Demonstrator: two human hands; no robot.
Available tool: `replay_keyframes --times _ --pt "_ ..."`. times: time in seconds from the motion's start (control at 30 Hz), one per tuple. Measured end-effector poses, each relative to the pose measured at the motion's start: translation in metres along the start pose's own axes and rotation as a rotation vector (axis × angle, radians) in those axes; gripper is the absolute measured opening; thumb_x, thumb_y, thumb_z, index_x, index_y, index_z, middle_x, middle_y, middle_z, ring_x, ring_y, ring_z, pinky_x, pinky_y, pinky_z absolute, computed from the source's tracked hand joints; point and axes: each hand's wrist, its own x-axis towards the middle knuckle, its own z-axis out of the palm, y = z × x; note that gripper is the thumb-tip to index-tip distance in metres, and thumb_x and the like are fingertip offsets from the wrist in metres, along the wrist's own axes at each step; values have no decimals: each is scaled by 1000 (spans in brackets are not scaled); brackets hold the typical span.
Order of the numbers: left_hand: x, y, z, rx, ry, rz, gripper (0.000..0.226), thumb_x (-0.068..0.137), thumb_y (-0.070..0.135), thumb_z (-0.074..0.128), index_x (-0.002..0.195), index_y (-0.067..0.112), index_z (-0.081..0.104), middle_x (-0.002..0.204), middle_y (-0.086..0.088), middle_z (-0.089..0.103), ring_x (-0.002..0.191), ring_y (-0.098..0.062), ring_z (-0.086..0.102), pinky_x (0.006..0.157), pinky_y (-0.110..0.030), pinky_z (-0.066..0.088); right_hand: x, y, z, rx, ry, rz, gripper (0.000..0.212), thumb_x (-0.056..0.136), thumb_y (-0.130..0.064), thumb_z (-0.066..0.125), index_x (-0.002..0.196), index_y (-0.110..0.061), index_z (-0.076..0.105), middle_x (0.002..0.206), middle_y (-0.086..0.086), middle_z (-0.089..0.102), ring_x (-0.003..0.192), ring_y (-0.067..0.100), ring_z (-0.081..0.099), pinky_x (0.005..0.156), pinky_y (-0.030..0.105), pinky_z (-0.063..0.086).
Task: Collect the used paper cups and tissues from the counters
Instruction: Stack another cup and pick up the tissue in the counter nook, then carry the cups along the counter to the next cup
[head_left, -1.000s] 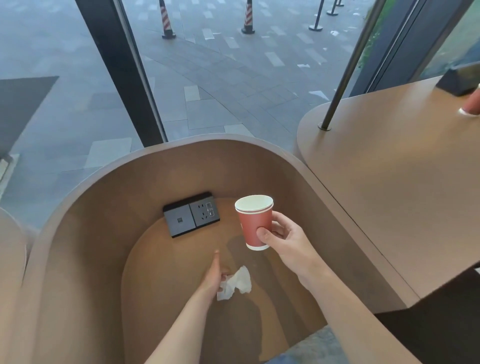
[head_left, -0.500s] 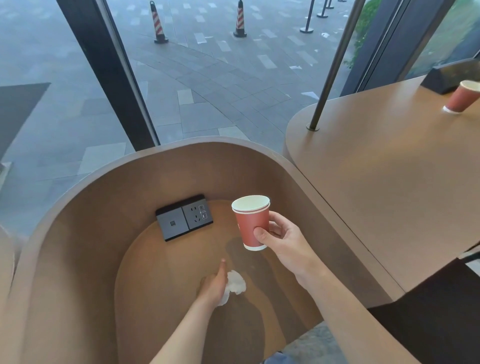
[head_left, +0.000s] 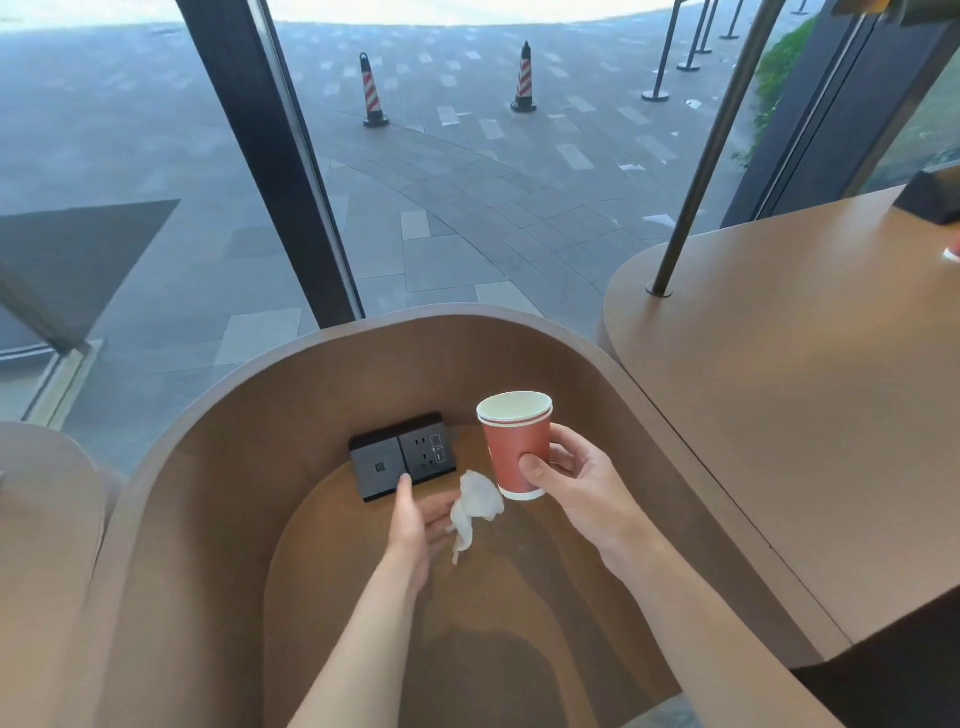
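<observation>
My right hand (head_left: 574, 480) holds a red paper cup (head_left: 516, 444) upright above the sunken wooden counter (head_left: 332, 571); two white rims show, so it looks like stacked cups. My left hand (head_left: 415, 525) grips a crumpled white tissue (head_left: 475, 501), lifted off the counter just left of the cup's base. Another red cup (head_left: 953, 249) stands at the far right edge on the higher counter (head_left: 779, 389), mostly cut off by the frame.
A black socket panel (head_left: 402, 460) sits on the booth's curved back wall (head_left: 291, 395), just behind my left hand. A metal pole (head_left: 701, 166) rises from the higher counter. A dark object (head_left: 930, 200) rests at its far end. Glass windows lie beyond.
My left hand has closed on the tissue and raised it off the counter toward the cup. The right hand keeps the cup steady. The view has tilted up slightly.
</observation>
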Motion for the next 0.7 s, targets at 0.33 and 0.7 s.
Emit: replay_keyframes --times 0.33,0.7 --pt "-65 129 20 -268 -306 319 68 104 56 33 126 3 68 124 -17 73 120 -41 66 109 -53 47 17 -73 1 45 -22 -163 38 82 -41 79 118 -42 65 104 -20 77 103 0 70 83 16 50" --pt "-168 235 56 -165 -539 722 54 73 -6 72 127 -2 69 112 -19 75 85 -24 76 71 -28 62 23 -151 -9 214 -52 -352 40 86 -25 75 125 -28 66 104 -7 80 98 6 75 96 29 54"
